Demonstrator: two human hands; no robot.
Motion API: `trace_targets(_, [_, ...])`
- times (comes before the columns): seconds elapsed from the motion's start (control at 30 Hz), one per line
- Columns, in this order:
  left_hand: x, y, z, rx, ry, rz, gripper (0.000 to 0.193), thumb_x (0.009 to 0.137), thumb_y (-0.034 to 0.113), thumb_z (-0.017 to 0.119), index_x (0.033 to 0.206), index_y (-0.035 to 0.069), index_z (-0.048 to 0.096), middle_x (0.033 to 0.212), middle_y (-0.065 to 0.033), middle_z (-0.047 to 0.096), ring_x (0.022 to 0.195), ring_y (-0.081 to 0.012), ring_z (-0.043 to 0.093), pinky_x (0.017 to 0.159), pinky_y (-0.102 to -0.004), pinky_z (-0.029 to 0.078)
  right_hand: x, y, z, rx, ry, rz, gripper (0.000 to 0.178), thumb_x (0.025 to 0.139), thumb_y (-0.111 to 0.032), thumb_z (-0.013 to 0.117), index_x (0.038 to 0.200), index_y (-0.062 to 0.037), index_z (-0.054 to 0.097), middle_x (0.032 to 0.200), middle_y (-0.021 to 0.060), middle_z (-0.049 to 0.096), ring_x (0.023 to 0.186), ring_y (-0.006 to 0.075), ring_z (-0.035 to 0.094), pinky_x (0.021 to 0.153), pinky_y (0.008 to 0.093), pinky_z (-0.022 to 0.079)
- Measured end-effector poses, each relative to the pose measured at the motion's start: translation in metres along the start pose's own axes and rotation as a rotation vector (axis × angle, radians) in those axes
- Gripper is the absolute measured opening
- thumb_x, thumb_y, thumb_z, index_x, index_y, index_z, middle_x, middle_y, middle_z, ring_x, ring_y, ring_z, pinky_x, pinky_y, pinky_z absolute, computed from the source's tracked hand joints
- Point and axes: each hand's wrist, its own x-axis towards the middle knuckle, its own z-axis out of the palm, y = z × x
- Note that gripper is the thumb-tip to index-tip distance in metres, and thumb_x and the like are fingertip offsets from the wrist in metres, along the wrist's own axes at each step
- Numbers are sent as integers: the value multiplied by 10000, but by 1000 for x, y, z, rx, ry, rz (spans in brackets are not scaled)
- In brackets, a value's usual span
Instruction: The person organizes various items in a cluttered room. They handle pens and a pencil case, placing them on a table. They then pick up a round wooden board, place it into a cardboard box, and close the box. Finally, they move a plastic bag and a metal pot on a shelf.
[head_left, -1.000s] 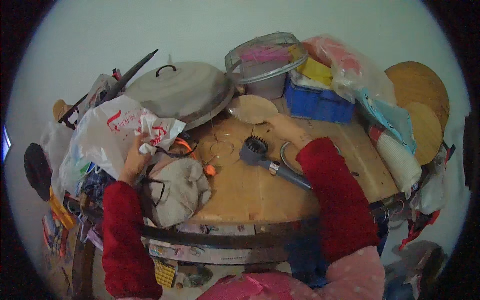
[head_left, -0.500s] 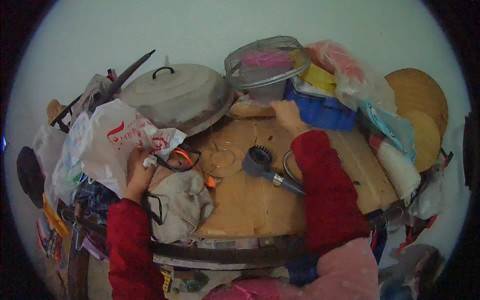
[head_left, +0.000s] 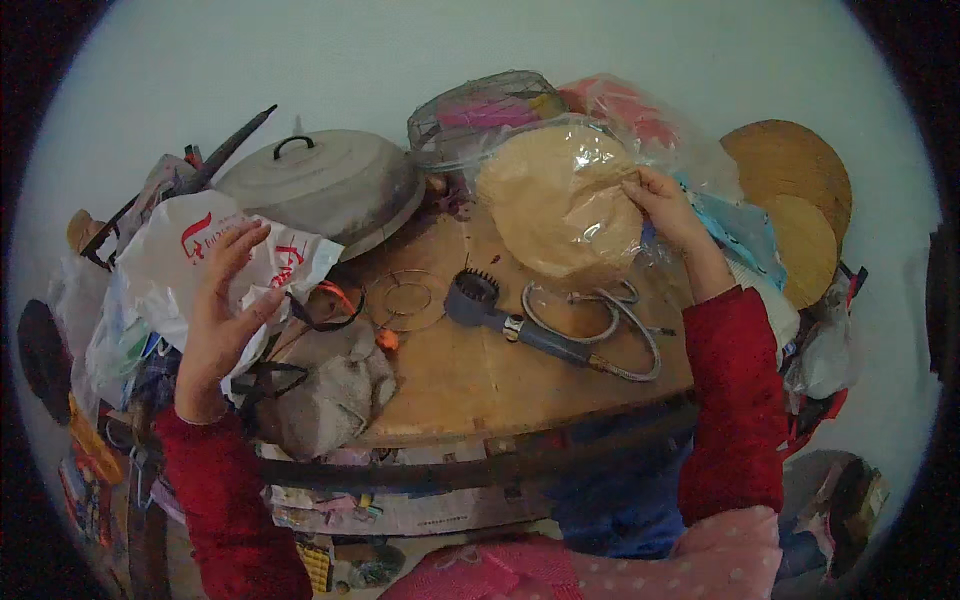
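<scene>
Raised over the back of the wooden table (head_left: pixel 480 390), my right hand (head_left: pixel 670 210) is closed on the edge of a round beige thing in a clear plastic bag (head_left: pixel 560 200). What that thing is I cannot tell. My left hand (head_left: pixel 222 315) is open with its fingers apart, in front of a white plastic bag with red print (head_left: pixel 160 265), and holds nothing. Near it lie a grey cloth (head_left: pixel 340 395) and a dark strap (head_left: pixel 335 315). Between my hands, a grey shower head (head_left: pixel 473 298) with a coiled metal hose (head_left: pixel 625 373) lies beside a round wire rack (head_left: pixel 405 295).
At the back left stands a large metal lid (head_left: pixel 325 185) with a black handle. A mesh cover (head_left: pixel 480 110) is behind the beige thing. To the right are round woven boards (head_left: pixel 800 180) and a blue plastic package (head_left: pixel 735 220). A dark umbrella (head_left: pixel 235 145) leans at the left.
My right hand has lifted the beige thing from beside the lid toward me and rightward. My left hand has let go of the white bag and opened. The hose is now uncovered.
</scene>
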Motion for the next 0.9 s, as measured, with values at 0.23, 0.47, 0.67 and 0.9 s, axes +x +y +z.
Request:
trace_targets(0.23, [-25,53,94,-1247,-256,-634,736,900,538,455,1404,37,264,1288,-147,460,1089,-281,533,831,-373,496,-102,-87,92,-1278,-151,-1038,256,722,-150,613,975,-125,645,1016,47,620,907,228,598,793,338,498])
trace_targets(0.47, [-43,17,131,-965,177,-624,555,814,-20,562,1335,13,373,1191,-145,569,1050,-218,581,841,-327,498,-145,-63,134,-1214,-228,-1192,246,784,-244,551,980,-133,650,1063,32,613,1038,205,547,970,369,381])
trace_targets(0.67, [-43,22,131,-1056,220,-419,521,806,-100,517,1304,-15,388,1159,-123,589,1029,-206,593,894,-321,476,-148,-61,121,-850,-334,-814,428,794,-274,634,1169,-80,566,1218,110,528,1166,276,471,989,405,351])
trace_targets(0.9, [-46,33,132,-1033,233,-459,504,813,-128,505,1292,-9,402,1207,-125,567,1048,-206,586,900,-319,475,-123,-45,111,-120,151,-206,470,898,-226,553,1303,-21,432,1267,117,495,1143,208,489,932,344,407])
